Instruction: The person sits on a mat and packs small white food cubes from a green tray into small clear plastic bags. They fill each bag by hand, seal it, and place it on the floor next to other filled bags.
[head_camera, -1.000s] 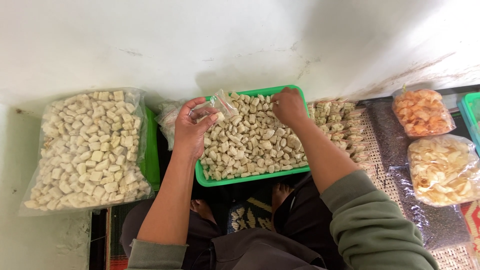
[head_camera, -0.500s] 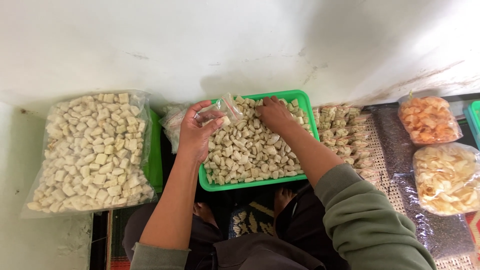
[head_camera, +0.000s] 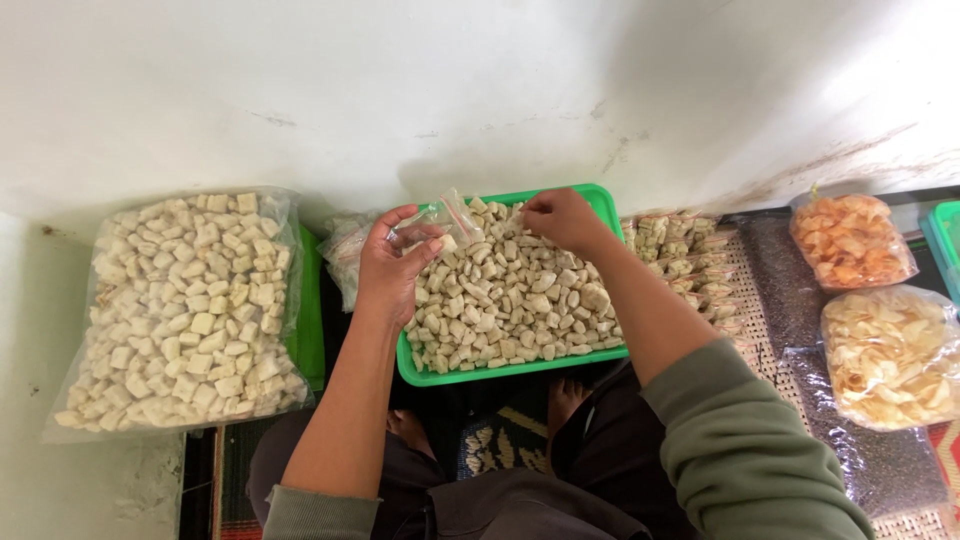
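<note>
A green tray (head_camera: 512, 367) heaped with pale snack pieces (head_camera: 510, 295) sits in front of me by the wall. My left hand (head_camera: 392, 263) holds a small clear plastic bag (head_camera: 442, 219) above the tray's left end. Over the far side of the tray, my right hand (head_camera: 562, 220) has its fingers pinched together on the snack pieces; whether it grips one I cannot tell.
A big clear bag of the same pale pieces (head_camera: 185, 308) lies at the left on another green tray (head_camera: 310, 330). Small filled packets (head_camera: 690, 260) lie right of the tray. Bags of orange chips (head_camera: 850, 240) and pale chips (head_camera: 890, 355) are at far right.
My right hand has moved left along the tray's far side, closer to the small bag. My left hand keeps holding the bag.
</note>
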